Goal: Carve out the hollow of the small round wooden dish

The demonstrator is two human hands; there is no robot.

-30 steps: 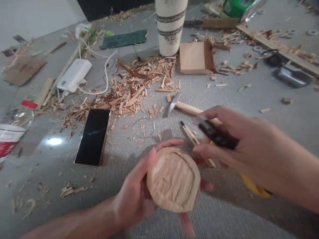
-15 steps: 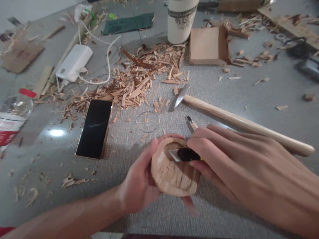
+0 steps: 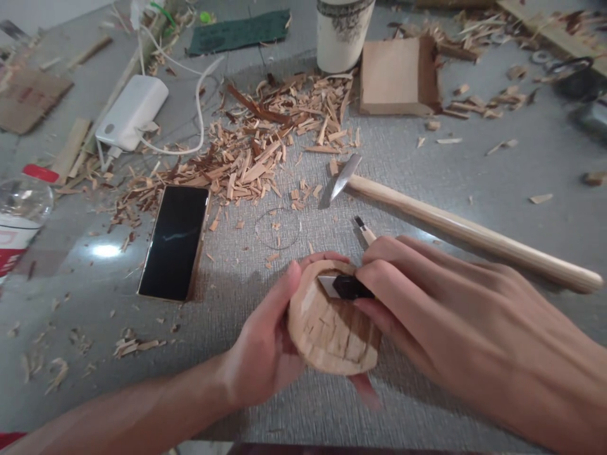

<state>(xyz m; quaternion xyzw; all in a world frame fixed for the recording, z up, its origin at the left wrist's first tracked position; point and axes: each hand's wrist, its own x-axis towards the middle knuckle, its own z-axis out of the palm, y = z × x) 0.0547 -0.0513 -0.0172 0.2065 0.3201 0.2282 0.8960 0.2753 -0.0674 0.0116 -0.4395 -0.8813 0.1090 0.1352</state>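
A rounded piece of wood with a carved hollow and cut marks lies in my left hand, its face tilted up toward me. The thumb presses the near-left rim and the fingers wrap beneath. My right hand is closed on a utility knife with a black blade holder. Its blade lies inside the hollow near the upper rim, and most of the handle is hidden in the hand. Just past my right fingers a small carving tool rests on the table, partly covered. A hammer lies beyond it.
A black phone lies to the left, near a heap of wood shavings. Further back are a white power bank with a cable, a paper cup and a shallow cardboard box. A bottle stands at the left edge.
The knife blade has moved slightly up and left within the hollow, toward the upper rim. The left hand still holds the wood. The view has shifted a little.
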